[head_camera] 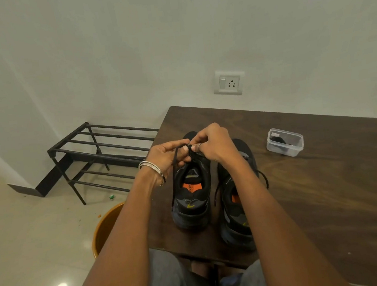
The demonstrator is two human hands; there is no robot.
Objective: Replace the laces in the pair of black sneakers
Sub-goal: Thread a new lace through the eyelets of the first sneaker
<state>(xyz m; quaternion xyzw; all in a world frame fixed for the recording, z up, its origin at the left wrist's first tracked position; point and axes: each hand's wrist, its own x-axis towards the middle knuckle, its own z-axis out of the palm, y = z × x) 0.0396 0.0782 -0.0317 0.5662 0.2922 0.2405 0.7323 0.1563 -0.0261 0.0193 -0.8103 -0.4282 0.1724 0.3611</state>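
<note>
i see two black sneakers side by side on the dark wooden table (pixel 325 187), heels toward me and toes toward the wall. the left sneaker (pixel 192 200) shows an orange insole patch through its opening; the right sneaker (pixel 235 207) sits just beside it, partly hidden under my right forearm.

both hands meet above the tongue area of the left sneaker. my left hand (pixel 165 155), with a silver bangle (pixel 152 169) at the wrist, has its fingers curled and pinches a black lace (pixel 174 174) between thumb and fingertips. my right hand (pixel 213 145), wearing a ring (pixel 198 145), is curled too and pinches the same lace right next to the left hand's grip, the fingertips of the two hands almost touching. from the pinch, a strand of the lace hangs down along the left side of the left sneaker toward the table. another lace end (pixel 216 195) dangles loose between the two sneakers, and a loop of lace shows on the far side of the right sneaker.

well apart to the right on the table stands a clear plastic container (pixel 284 142) with something dark inside; i cannot tell what. off the table's left edge there is a black metal shoe rack (pixel 96 149) on the floor and an orange bucket (pixel 105 227) beside my left arm. a switch socket (pixel 229 83) sits on the wall.
</note>
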